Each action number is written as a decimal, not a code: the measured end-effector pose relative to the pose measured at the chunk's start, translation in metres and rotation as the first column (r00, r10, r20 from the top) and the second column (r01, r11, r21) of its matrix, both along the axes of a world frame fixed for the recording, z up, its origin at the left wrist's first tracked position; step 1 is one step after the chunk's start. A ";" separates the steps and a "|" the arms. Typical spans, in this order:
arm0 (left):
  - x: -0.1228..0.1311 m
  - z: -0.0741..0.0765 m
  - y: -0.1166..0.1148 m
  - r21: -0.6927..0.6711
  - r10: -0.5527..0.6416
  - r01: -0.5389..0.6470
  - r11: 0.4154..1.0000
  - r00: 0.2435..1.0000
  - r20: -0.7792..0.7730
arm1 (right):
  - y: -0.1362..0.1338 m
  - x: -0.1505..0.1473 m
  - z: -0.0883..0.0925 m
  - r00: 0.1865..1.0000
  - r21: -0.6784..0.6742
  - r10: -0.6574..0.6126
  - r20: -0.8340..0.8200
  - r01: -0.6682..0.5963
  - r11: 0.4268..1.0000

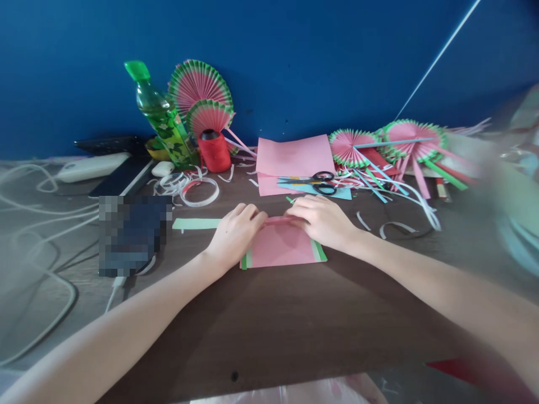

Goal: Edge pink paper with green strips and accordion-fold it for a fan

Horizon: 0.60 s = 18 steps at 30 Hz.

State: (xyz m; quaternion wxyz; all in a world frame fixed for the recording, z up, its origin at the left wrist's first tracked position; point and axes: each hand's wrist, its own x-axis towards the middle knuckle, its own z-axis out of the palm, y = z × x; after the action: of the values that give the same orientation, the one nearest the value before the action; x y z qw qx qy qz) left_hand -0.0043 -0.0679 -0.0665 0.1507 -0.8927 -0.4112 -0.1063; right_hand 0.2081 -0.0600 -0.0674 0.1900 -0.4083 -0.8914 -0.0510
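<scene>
A pink paper sheet (280, 247) with green strips along its left and right edges lies on the dark table. Its far edge is folded up into a narrow pleat. My left hand (240, 230) grips the left end of that fold, fingers closed over it. At the right end, my right hand (318, 219) pinches the same fold. The fingertips and part of the fold are hidden behind the hands. A pale green paper strip (196, 224) lies just left of my left hand. Beyond my right hand, black-handled scissors (315, 182) rest on pink and blue paper.
Pleated paper fans (200, 90) lean by a green bottle (162, 120) and a red thread spool (214, 151). More fans (412, 140) lie at back right. A tape roll (200, 192), paper scraps, a blurred-out phone (137, 235) and white cables (63, 306) are on the table (252, 325).
</scene>
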 end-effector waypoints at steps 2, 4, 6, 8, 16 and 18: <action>-0.001 0.002 -0.001 0.021 -0.026 0.027 0.999 0.999 -0.037 | 0.000 0.001 0.001 0.999 0.022 0.020 0.044 -0.021 1.000; -0.001 0.004 -0.002 0.031 -0.044 0.047 0.998 0.996 -0.081 | 0.000 0.002 0.002 0.994 0.044 0.030 0.105 -0.034 0.998; 0.000 0.006 -0.003 0.030 -0.049 0.053 0.998 0.992 -0.114 | -0.001 0.002 0.003 0.986 0.064 0.041 0.163 -0.052 0.997; 0.000 0.007 -0.003 0.028 -0.047 0.051 0.998 0.990 -0.131 | -0.002 0.002 0.004 0.976 0.085 0.051 0.212 -0.071 0.994; 0.004 0.009 -0.011 0.078 -0.028 0.043 0.996 0.983 -0.183 | -0.016 -0.007 0.011 0.935 0.058 -0.004 0.355 -0.018 0.998; 0.007 0.008 -0.016 0.087 -0.010 0.028 0.996 0.978 -0.207 | -0.023 -0.011 0.014 0.919 0.020 -0.037 0.393 0.032 0.999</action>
State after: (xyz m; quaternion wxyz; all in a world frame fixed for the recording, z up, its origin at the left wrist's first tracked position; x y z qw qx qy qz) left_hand 0.0026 -0.0841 -0.0587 0.2312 -0.8951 -0.3797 -0.0327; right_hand 0.1976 -0.0829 -0.0536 0.0088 -0.4042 -0.9037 -0.1412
